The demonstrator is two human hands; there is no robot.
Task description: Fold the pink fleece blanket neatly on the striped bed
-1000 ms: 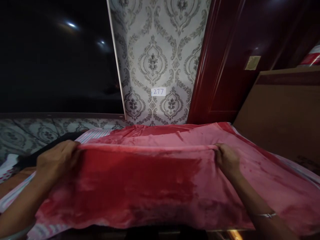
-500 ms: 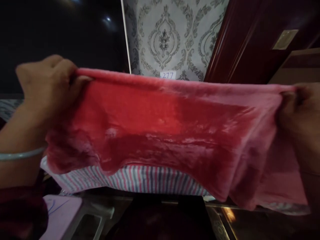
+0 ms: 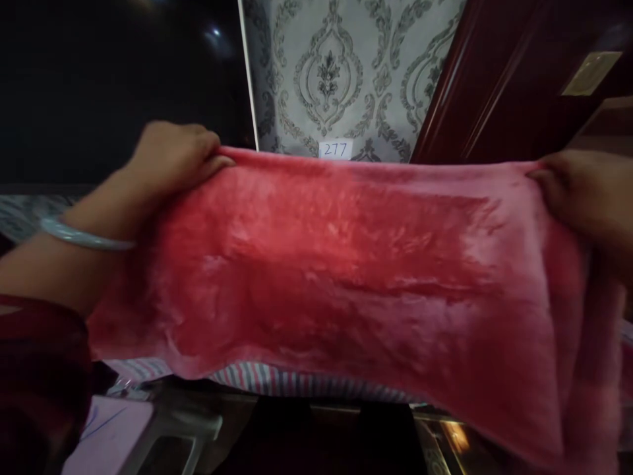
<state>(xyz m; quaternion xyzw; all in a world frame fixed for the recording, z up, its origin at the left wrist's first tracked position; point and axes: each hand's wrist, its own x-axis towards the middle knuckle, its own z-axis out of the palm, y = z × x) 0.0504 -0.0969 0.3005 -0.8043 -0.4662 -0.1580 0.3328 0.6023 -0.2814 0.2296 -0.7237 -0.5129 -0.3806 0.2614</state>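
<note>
A red and pink plush cloth [image 3: 316, 264], perhaps a towel or small blanket, hangs stretched between my hands. My left hand [image 3: 175, 155] is closed on its upper left corner, a pale bangle [image 3: 86, 234] round the wrist. At the upper right corner my right hand [image 3: 583, 191] grips the edge, fingers curled over it. The top edge runs nearly straight from hand to hand, and the lower part drapes in folds. Below its hem shows a striped cloth [image 3: 287, 381] in pink, grey and white, mostly hidden behind the plush one.
A large dark screen [image 3: 119, 92] stands at the back left. Patterned wallpaper [image 3: 329, 72] carries a paper label [image 3: 336, 149] reading 277. Dark red wood panelling [image 3: 494, 86] rises at the right. Lower left are a pale pink board [image 3: 111, 432] and a grey plastic frame [image 3: 192, 439].
My left hand has moved right and my right hand slightly left, so the top edge spans less. The plush cloth hangs lower, covering more of the striped cloth.
</note>
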